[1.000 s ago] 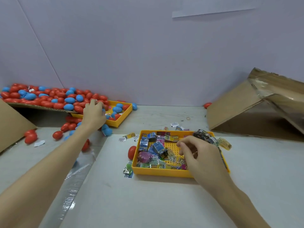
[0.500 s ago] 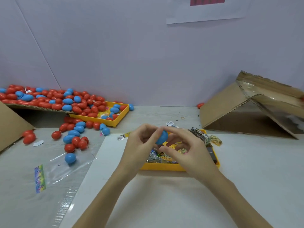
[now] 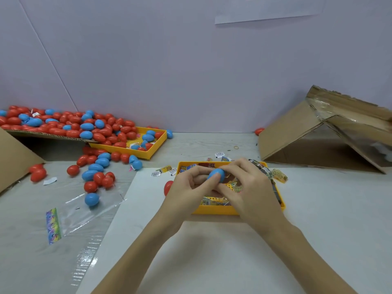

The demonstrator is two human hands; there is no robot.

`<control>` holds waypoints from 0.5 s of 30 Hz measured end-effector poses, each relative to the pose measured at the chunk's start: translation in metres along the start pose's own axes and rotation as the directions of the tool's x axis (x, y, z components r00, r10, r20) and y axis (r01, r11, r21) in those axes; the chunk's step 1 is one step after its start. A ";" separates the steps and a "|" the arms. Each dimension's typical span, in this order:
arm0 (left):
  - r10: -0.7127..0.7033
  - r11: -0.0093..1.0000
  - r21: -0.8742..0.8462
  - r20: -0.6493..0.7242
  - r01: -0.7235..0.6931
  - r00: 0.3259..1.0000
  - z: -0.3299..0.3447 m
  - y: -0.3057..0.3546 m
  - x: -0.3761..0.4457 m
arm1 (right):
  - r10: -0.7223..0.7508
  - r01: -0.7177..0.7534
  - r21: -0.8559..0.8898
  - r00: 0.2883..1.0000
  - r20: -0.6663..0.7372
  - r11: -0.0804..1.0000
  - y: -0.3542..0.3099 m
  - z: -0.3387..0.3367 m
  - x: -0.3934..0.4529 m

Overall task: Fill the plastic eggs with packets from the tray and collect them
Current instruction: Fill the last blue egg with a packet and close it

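Nearest the camera, two bare forearms reach in from six o'clock over a white sheet (image 3: 212,251) on the desk (image 3: 339,209). The left hand (image 3: 186,187) and right hand (image 3: 248,192) meet above the near yellow tray (image 3: 214,210), both pinching one blue plastic egg (image 3: 216,175) between curled fingers and thumbs; the egg sits in the air just over the tray's middle. Under the hands lie printed packets (image 3: 212,202), with more packets spilling over the tray's rim at two o'clock (image 3: 277,175). A red egg (image 3: 168,187) rests on the desk touching the tray at nine o'clock. Toward eight o'clock lies a clear plastic bag (image 3: 89,213) with a colourful header strip, a blue egg (image 3: 91,199) resting on it. Farther out, around ten o'clock, loose red and blue eggs (image 3: 99,168) are scattered beside a second yellow tray (image 3: 154,145) and a cardboard flap heaped with eggs (image 3: 63,124). At two o'clock stands a tilted cardboard box (image 3: 318,134), a red egg (image 3: 259,130) beside it near the wall (image 3: 191,60).
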State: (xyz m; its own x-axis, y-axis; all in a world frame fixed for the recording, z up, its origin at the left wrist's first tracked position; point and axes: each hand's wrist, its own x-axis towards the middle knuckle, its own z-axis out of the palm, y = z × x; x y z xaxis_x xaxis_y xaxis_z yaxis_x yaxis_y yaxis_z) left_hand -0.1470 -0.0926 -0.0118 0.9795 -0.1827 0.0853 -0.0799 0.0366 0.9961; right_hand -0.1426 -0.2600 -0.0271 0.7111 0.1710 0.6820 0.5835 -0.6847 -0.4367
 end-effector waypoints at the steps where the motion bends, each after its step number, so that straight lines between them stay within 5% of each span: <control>1: 0.000 1.000 -0.030 0.012 0.000 1.000 0.000 -0.001 0.000 | 0.018 -0.020 0.061 0.999 0.035 0.998 0.001 -0.003 0.001; 4: -0.001 0.996 -0.092 -0.010 0.001 1.000 -0.003 0.002 0.001 | -0.005 -0.017 0.188 0.993 0.118 0.982 0.001 -0.006 0.002; 7: 0.048 0.997 0.064 -0.071 -0.044 0.996 -0.004 0.002 0.001 | 0.008 -0.021 0.214 0.998 0.061 0.977 -0.004 0.001 0.000; 11: 0.109 0.992 0.079 -0.128 -0.099 0.986 0.000 0.000 0.000 | 0.122 -0.111 0.191 0.992 -0.045 0.975 -0.007 0.006 -0.003; 15: 0.113 0.992 0.078 -0.121 -0.104 0.986 -0.001 -0.002 0.000 | 0.075 -0.080 0.134 0.996 0.046 0.988 -0.005 0.002 -0.003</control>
State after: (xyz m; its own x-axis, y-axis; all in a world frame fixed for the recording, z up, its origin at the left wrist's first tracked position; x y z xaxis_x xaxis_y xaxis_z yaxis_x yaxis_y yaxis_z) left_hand -0.1469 -0.0914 -0.0133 0.9794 -0.0570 0.1937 -0.1952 -0.0219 0.9805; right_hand -0.1464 -0.2552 -0.0281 0.7700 0.1517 0.6197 0.5718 -0.5951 -0.5648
